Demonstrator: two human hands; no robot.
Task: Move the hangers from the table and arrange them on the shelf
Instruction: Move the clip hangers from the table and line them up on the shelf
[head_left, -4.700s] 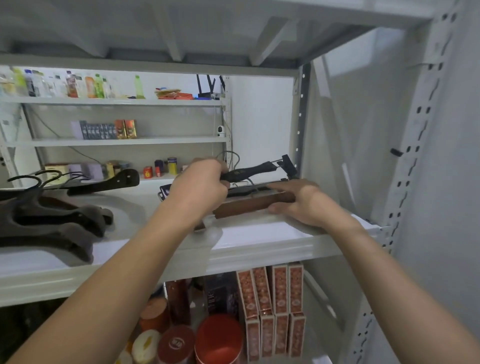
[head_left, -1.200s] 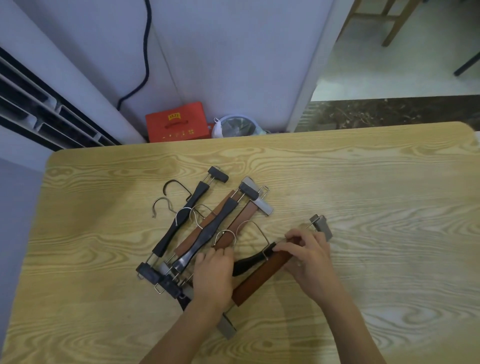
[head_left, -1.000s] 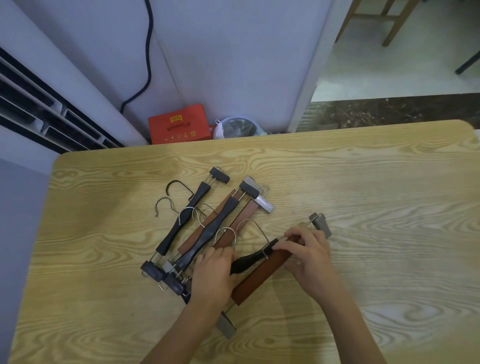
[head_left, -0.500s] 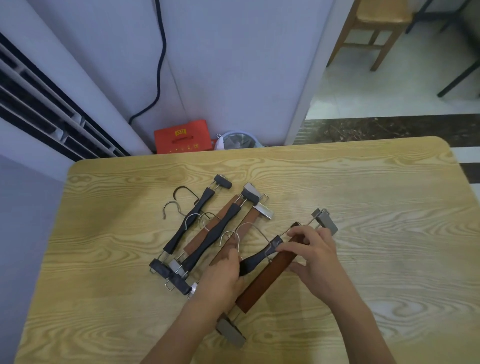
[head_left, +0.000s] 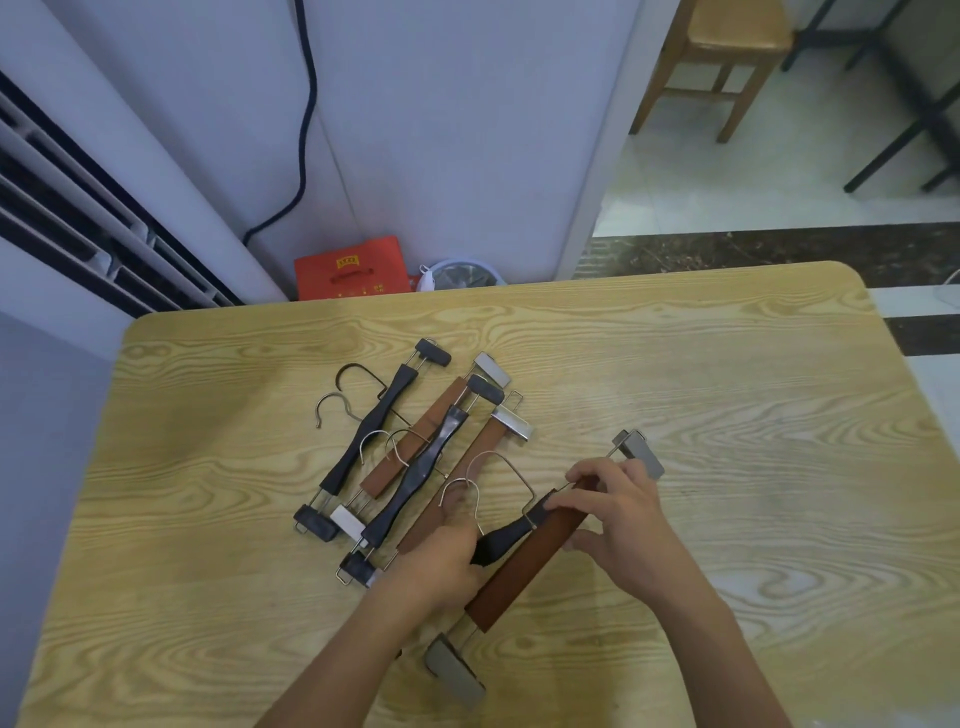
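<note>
Several clip hangers lie in a slanted pile on the wooden table (head_left: 727, 395). My right hand (head_left: 618, 514) grips the upper end of a dark brown wooden clip hanger (head_left: 524, 566) with grey metal clips. My left hand (head_left: 441, 566) holds the lower part of that hanger together with a black hanger (head_left: 501, 538) lying against it. To the left rest a black hanger (head_left: 374, 431), a light brown hanger (head_left: 415, 441), another black hanger (head_left: 421, 467) and a brown hanger (head_left: 467, 467). The shelf is out of view.
Behind the table's far edge a red box (head_left: 348, 270) and a small white fan (head_left: 460, 273) stand on the floor by a white wall panel. A wooden chair (head_left: 727, 57) stands at the upper right. A louvred unit (head_left: 67, 208) is at the left.
I was at the shelf with two hangers; now I am at the table. Over the last second both hands keep hold of the dark brown and black hangers, lifting them slightly off the pile.
</note>
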